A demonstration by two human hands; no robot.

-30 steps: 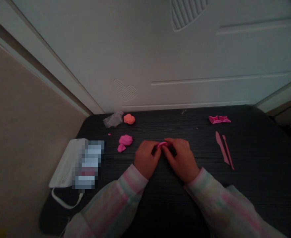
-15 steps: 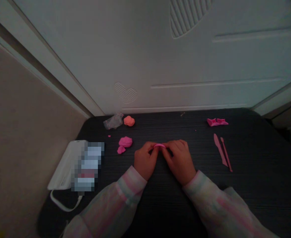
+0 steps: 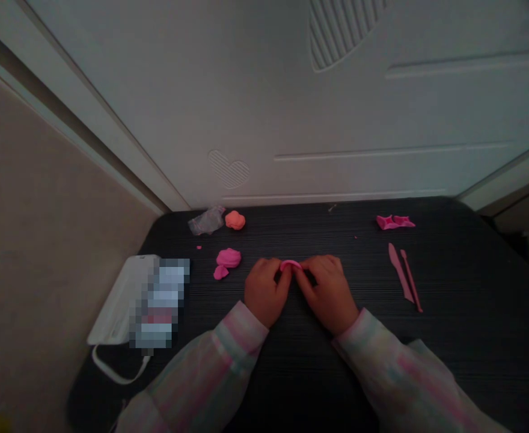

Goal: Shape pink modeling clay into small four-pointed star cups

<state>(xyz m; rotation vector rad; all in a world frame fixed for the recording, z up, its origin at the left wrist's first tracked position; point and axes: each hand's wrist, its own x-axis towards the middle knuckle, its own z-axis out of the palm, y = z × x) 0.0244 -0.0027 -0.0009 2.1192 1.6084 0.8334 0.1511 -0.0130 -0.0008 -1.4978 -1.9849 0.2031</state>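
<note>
The left hand (image 3: 267,293) and the right hand (image 3: 330,294) are angled inward from striped, soft-looking sleeves (image 3: 241,337), their fingertips nearly brought together low over the bench (image 3: 300,379). Between them, directly in front of the wearer, a strip of pink clay (image 3: 291,263) is bent into a shallow, smooth arch. One end is pinched in each grip, thumb against curled fingers; whether the strip is also supported by the bench cannot be told.

The bench is surfaced in black with a fine linear grain. To the left of the hands, a creased pink lump (image 3: 229,257) is touched by a smaller piece (image 3: 220,273); farther back, a rounded orange lump (image 3: 235,220) is set beside a crinkled, transparent wrapper (image 3: 207,221). On the right, a flat pink knife (image 3: 400,272) and a slender rod (image 3: 411,281) are laid side by side, with folded pink pieces (image 3: 395,222) placed beyond.
</note>
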